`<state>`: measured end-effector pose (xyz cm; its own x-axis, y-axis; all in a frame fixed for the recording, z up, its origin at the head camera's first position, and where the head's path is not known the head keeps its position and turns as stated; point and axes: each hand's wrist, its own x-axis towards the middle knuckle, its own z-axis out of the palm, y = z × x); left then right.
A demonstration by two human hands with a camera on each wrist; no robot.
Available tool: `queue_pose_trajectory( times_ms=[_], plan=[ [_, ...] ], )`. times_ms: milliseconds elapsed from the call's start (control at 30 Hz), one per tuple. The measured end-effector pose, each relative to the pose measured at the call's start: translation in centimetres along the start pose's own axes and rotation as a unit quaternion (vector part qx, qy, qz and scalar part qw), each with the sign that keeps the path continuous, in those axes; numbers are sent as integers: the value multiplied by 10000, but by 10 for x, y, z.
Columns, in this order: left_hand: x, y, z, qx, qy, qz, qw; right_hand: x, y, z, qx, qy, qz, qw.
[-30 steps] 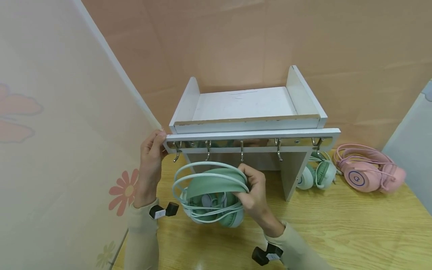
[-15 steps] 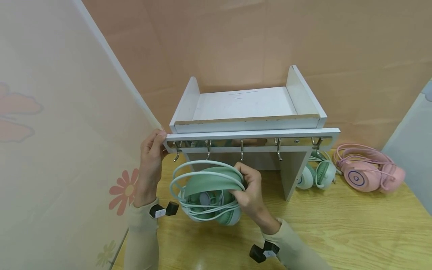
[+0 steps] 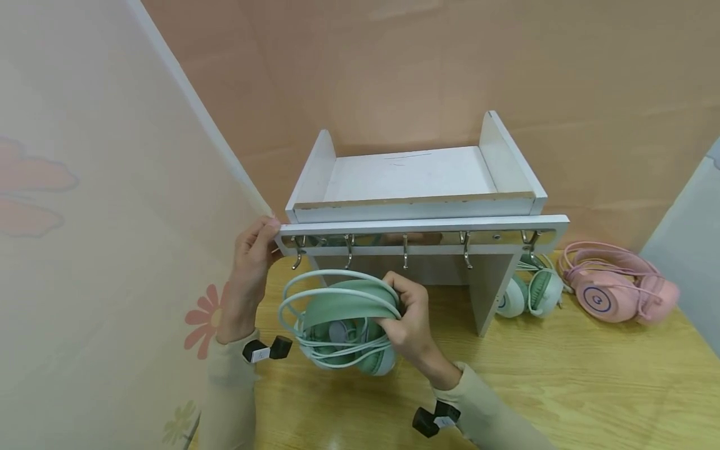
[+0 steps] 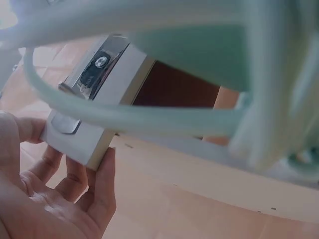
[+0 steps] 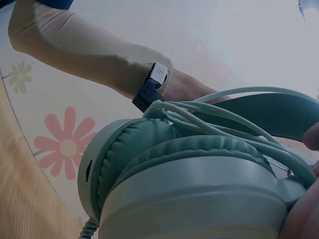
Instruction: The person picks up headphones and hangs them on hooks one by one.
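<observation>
Your left hand (image 3: 251, 256) is gripping the near end of the white hook board (image 3: 430, 249), with the thumb pressing on one side and the fingers curling round the other; your right hand (image 3: 412, 315) is pinching the mint-green headphones (image 3: 345, 306) by one end of the padded headband (image 3: 332, 307); those headphones are hanging from that hand in front of the white rack (image 3: 413, 175), with the two thin arches showing just below the hooks on the left side of the head view, though apart from them; their cord (image 3: 343, 353) is looping in several turns around the ear cups (image 5: 194, 194), whose ruffled cushions are facing each other in the right wrist view; five metal hooks (image 3: 405, 251) are lining the shiny strip along the board, and none is bearing anything; in the left wrist view a blurred pale arch is crossing in front of the board; beyond the rack's side panel (image 3: 489, 290) a second green pair (image 3: 542, 292) is lying on the wooden table (image 3: 568, 381), partly hidden, and a pink pair (image 3: 607, 300) is resting just beside it; a black wrist camera (image 3: 280, 347) is sitting at your left cuff.
</observation>
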<state>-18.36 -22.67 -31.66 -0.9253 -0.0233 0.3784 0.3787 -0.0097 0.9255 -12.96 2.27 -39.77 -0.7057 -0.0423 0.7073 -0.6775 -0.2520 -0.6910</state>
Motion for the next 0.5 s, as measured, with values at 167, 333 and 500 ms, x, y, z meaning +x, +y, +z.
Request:
queue_pose_trajectory(
  times_ms=[167, 333, 500],
  plan=[
    [-1, -2, -8, 68, -267, -18, 9996, 0, 2, 1, 42, -40, -8, 10000],
    [-2, -3, -14, -43, -575, 94, 9983, 1, 3, 3, 76, -65, -7, 9999],
    [-2, -4, -20, -231, -963, 233, 9948, 3, 4, 4, 78, -70, -31, 9999]
  ],
)
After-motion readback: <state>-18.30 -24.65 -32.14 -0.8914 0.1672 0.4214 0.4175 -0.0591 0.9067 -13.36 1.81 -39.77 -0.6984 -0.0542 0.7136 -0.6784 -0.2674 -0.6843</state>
